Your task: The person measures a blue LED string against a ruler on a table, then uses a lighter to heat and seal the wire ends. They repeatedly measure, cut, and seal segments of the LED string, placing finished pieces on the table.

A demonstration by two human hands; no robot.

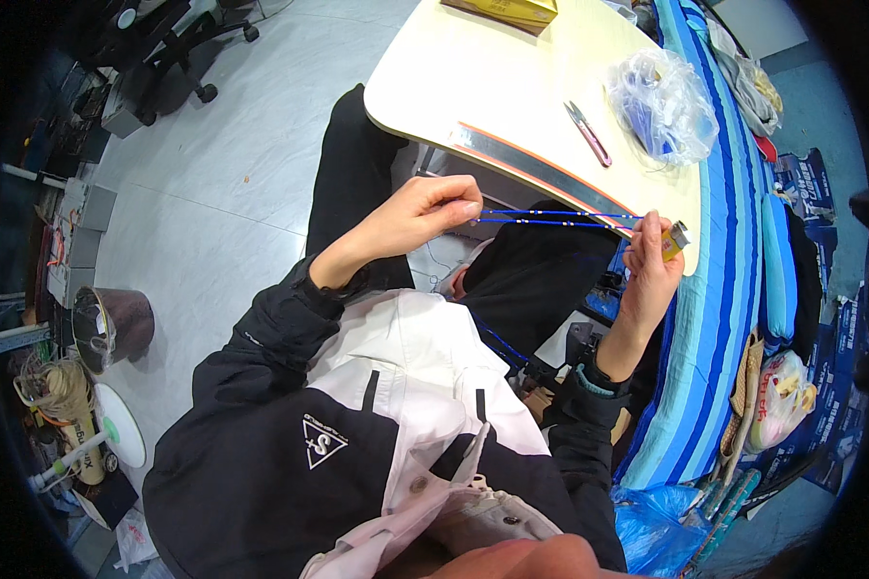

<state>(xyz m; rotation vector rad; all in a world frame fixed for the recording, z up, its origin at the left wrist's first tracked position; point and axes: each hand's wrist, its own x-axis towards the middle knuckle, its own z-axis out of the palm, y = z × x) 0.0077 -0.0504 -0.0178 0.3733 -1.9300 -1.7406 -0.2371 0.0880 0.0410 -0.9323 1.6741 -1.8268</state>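
Note:
A blue beaded cord (pixel 560 222) is stretched in two strands between my hands, above my lap and near the table's front edge. My left hand (pixel 433 207) pinches one end, fingers curled closed. At the other end, my right hand (pixel 655 253) grips the cord and also a yellow lighter (pixel 677 241), whose metal top sticks out past the fingers. How the lighter lies inside the palm is hidden. Light-coloured beads dot both strands. Behind the cord, a long dark strip with an orange edge (pixel 541 166) lies along the table.
On the pale table (pixel 454 77) lie thread snips (pixel 588 134), a clear plastic bag (pixel 662 104) and a yellow box (pixel 504 12). A bed with blue striped cover (pixel 724 289) borders the right. A waste bin (pixel 116 326) and a wheeled chair (pixel 188 48) stand on the left floor.

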